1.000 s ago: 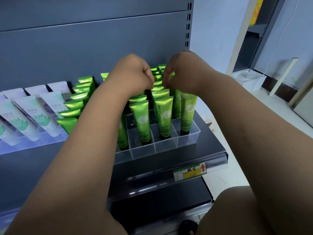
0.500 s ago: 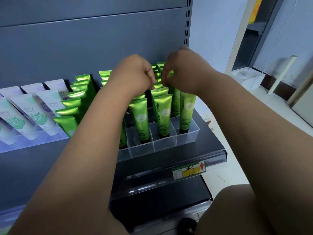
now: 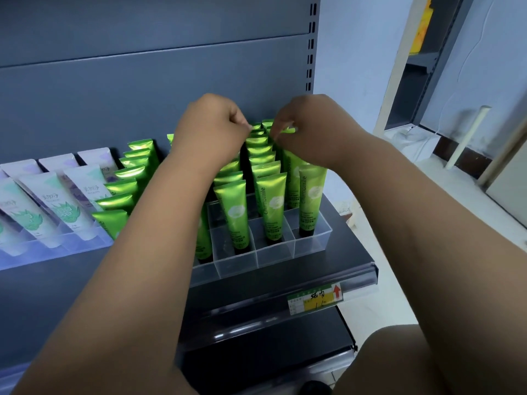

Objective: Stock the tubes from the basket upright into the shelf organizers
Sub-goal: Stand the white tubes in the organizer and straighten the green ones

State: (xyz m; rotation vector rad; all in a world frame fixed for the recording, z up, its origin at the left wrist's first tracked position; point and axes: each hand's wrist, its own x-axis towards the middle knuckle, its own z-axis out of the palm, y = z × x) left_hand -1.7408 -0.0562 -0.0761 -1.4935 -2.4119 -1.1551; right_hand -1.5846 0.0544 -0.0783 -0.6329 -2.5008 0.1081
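Observation:
Several shiny green tubes stand upright, cap down, in a clear divided organizer on the dark shelf. My left hand and my right hand are both over the back rows, fingers curled. Each pinches the crimped top of a green tube there; the tube bodies under my hands are hidden. More green tubes fill a second organizer to the left, partly behind my left forearm. The basket is out of view.
White and pale green tubes lean in a clear tray at the left. The shelf front edge carries a price label. A grey back panel rises behind the tubes. To the right are a white floor and another shelf unit.
Both hands have stayed at the back rows of green tubes, with the fingertips drawing slightly apart. The view shifted a little; the tubes in the front rows have not moved.

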